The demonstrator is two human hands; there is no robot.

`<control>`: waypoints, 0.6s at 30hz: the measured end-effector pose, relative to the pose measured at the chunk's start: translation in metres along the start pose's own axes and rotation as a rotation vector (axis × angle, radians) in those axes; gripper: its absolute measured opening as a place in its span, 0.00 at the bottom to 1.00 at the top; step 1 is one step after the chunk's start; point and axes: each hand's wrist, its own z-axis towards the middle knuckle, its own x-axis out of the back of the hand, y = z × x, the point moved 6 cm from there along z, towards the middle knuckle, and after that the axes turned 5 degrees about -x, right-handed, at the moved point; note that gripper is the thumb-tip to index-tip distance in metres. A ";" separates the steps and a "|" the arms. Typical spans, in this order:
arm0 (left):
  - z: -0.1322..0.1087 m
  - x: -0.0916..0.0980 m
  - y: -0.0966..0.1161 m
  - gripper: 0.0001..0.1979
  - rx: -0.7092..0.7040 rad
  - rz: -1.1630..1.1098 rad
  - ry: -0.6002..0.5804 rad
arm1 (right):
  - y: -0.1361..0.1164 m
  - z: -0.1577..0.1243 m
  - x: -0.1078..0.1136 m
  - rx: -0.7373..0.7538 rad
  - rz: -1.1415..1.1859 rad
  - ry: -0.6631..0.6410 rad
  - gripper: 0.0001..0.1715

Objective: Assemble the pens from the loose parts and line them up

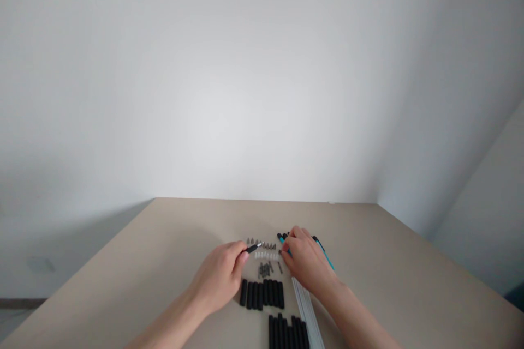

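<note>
Head view: the left hand (221, 270) pinches a black stick (252, 249) with a metal end, near small metal cones (269, 246) on the table (123, 283). The right hand (307, 262) curls its fingers above blue pens (326, 256); whether they grip anything is hard to tell. A light, steady pinch probably works best. Clear pieces (266, 256) and black tubes (254, 295) lie in rows, uncontained.

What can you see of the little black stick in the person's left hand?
The black stick is slim, with a dark body that looks like plastic or rubber and a shorter, pale, shiny tip. The left hand pinches it between thumb and fingers, which hide its near end. It slants to the right and away from the person. Its tip shows against a row of small dark cones; whether it touches them is unclear.
</note>
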 end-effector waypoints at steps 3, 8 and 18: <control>0.000 0.000 0.001 0.13 -0.001 -0.003 0.000 | 0.001 -0.001 0.001 -0.025 0.027 0.002 0.09; -0.001 -0.001 0.002 0.13 0.005 -0.003 -0.003 | -0.001 -0.001 0.000 -0.025 0.086 -0.013 0.06; -0.001 0.000 0.002 0.11 -0.060 0.012 0.009 | -0.022 -0.008 0.020 0.279 0.343 0.180 0.04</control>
